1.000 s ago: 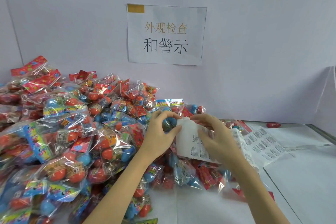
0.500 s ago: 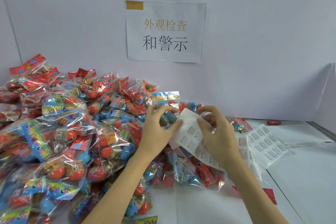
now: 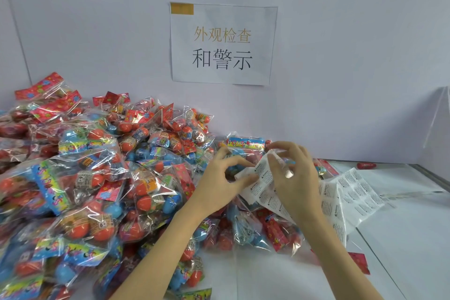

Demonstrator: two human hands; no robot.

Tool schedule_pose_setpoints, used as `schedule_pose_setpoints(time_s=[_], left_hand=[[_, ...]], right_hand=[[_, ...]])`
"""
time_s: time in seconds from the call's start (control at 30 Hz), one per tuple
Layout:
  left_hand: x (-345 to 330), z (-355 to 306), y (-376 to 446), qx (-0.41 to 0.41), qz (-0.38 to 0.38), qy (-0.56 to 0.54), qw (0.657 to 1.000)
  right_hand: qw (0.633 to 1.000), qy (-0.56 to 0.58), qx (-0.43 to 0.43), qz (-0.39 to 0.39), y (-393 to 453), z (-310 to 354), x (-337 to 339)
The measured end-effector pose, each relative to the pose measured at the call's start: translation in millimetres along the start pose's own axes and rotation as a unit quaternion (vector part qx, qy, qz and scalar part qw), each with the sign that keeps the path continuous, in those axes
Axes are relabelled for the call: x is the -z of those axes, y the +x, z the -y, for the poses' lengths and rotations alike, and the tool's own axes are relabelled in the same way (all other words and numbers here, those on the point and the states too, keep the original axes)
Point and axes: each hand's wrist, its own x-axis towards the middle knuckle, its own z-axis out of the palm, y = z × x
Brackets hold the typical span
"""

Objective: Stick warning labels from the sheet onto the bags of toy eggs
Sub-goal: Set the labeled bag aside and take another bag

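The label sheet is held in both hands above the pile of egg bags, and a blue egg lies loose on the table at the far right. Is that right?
Nearly. The head view shows the loose egg is red, not blue. The rest stands: the left hand and right hand hold the label sheet above the pile of egg bags.

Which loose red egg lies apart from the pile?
The loose red egg at the far right by the wall, alone on the white table, unbagged.

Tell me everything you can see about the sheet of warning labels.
The label sheet is white, thin and glossy, printed with rows of small black-text warning labels. It is bent, not flat: its right part lies on the white table, its left part lifts over the bags of toy eggs. The left hand pinches its left edge; the right hand pinches its raised upper edge.
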Motion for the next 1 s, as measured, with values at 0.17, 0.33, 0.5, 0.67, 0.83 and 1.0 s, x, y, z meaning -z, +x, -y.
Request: schedule_pose_setpoints(time_s=[0.17,0.33,0.5,0.67,0.83,1.0], left_hand=[[-1,2,2,-0.007,-0.005,0.009,1.0],[-4,2,1,-0.013,-0.024,0.016,1.0],[-3,1,1,-0.008,-0.033,0.018,0.999],[-5,4,2,-0.012,-0.047,0.028,0.998],[-4,2,2,-0.011,-0.014,0.02,1.0],[-5,-2,0,0.03,0.042,-0.016,0.999]], right_hand=[[0.989,-0.047,0.08,0.115,5,1,8],[0.979,-0.129,0.053,0.149,5,-2,11],[0.991,-0.084,0.018,0.099,6,2,11],[0.995,-0.06,0.011,0.081,5,1,8],[0.997,-0.038,0.031,0.066,7,1,10],[0.998,-0.009,0.01,0.064,8,0,11]])
